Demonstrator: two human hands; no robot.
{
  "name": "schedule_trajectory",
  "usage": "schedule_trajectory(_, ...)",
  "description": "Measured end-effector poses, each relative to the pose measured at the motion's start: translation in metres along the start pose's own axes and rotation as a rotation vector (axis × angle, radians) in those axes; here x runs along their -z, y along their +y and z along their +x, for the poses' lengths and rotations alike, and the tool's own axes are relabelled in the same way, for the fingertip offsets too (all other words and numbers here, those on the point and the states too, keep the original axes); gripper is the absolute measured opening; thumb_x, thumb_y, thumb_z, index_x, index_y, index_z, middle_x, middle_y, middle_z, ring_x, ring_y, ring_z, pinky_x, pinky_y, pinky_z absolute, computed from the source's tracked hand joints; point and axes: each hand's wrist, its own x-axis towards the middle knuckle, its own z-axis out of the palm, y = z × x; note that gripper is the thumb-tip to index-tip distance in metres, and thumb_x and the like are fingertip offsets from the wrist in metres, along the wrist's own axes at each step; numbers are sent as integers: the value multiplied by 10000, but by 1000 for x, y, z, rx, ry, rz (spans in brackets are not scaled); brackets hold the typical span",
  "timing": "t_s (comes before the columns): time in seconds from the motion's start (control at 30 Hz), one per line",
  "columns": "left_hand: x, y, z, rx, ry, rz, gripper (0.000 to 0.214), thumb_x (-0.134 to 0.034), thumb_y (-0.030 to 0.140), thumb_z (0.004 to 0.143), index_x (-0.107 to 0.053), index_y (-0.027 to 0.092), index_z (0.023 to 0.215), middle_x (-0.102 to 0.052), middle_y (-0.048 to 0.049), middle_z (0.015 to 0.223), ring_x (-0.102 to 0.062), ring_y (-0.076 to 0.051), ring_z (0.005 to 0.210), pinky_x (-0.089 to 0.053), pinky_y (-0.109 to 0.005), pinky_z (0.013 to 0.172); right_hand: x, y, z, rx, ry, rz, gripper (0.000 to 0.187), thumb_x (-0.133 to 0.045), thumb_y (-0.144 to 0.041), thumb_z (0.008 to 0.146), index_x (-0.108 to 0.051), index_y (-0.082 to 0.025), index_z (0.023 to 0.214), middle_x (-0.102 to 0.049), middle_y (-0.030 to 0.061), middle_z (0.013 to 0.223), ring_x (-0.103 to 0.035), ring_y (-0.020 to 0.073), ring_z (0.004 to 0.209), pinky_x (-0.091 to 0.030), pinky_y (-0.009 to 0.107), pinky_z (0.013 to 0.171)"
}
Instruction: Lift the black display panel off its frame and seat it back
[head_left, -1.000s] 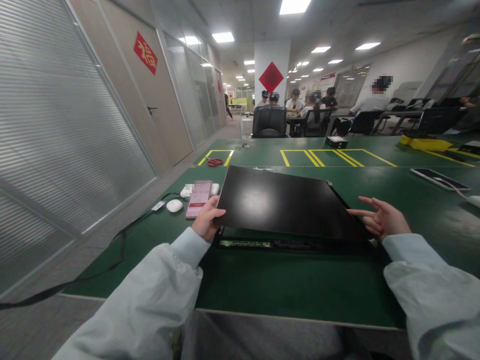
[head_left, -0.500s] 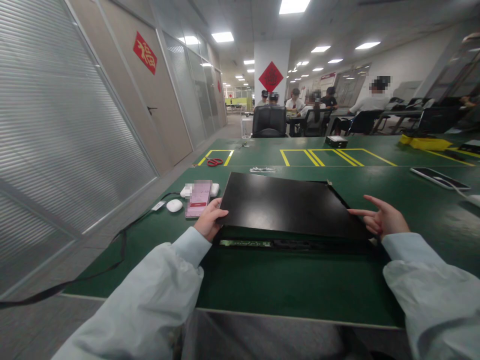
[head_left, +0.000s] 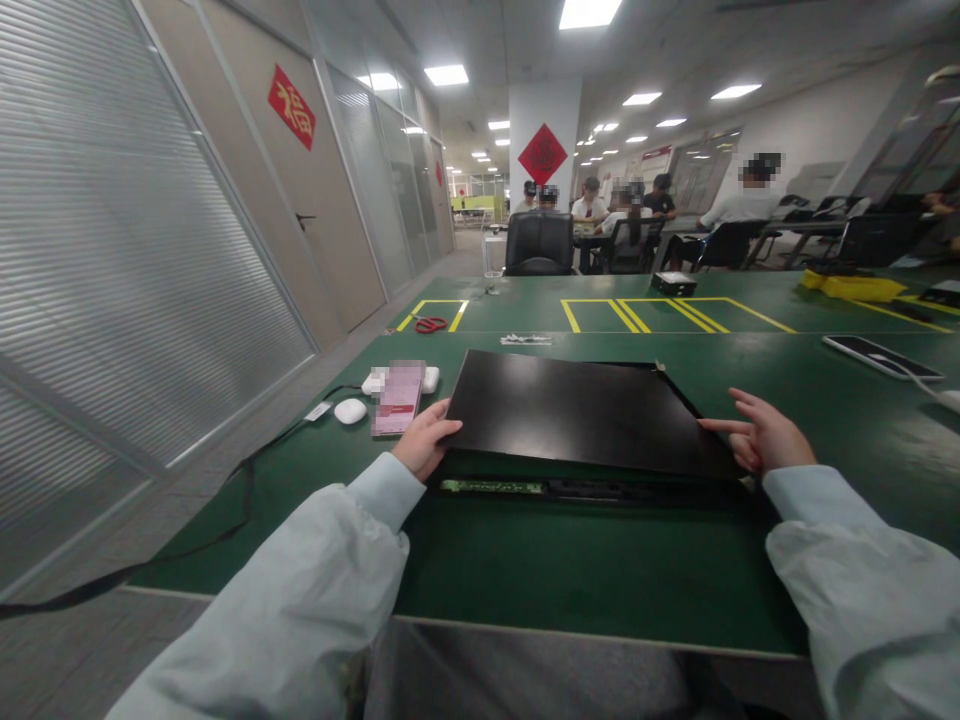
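I have the left hand pinching the left edge of a black panel, thumb on top. The right hand is loosely spread, one finger at the right edge; whether it grips anything, I can't tell. The panel slants, left side raised, over a dark frame on the green table, a green circuit strip showing along the near side. To its left I see a phone, its pink screen partly pixelated, and a white tag too small to read. Farther off, I read 福 in gold on the red door sign; the red pillar sign I can't make out.
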Motion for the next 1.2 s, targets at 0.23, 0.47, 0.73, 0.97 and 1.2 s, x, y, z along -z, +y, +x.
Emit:
schedule_trajectory(0.23,1,-2,0,2,-2,11,587,-980,197,629,-811,151,1190,-898,-125,1127,-831,-380,1212,-621,-511,1135,-1,5,1,39,1,-23,708,-586,-250,980,-493,-146,1675,-775,100,690,-313,121,288,-249,210,306)
schedule_trajectory(0.47,2,-2,0,10,-13,17,600,-989,204,625,-805,152,1193,-896,-127,1128,-833,-383,1209,-625,-519,1131,7,20,14,106,-6,-89,744,-688,-274,951,-546,-153,1672,-789,98,736,-326,105,308,-270,220,315)
schedule_trajectory(0.73,4,-4,1,11,-10,24,664,-1005,202,611,-793,142,1237,-894,-135,1114,-834,-392,1213,-626,-527,1137,16,34,27,158,-39,-176,769,-784,-356,907,-593,-228,1641,-824,93,864,-361,95,362,-330,239,359)
schedule_trajectory(0.97,1,-1,-1,18,-31,12,629,-1009,151,606,-806,145,1201,-897,-137,1123,-839,-389,1215,-625,-521,1140,19,29,18,264,-7,-428,818,-832,-433,813,-684,-233,1592,-798,16,796,-450,129,390,-396,268,376)
schedule_trajectory(1.2,5,-2,2,35,-29,25,631,-1025,141,595,-818,150,1191,-904,-132,1113,-846,-386,1207,-632,-520,1145,16,23,10,272,0,-456,827,-821,-433,759,-723,-160,1534,-649,-41,584,-465,143,384,-393,263,401)
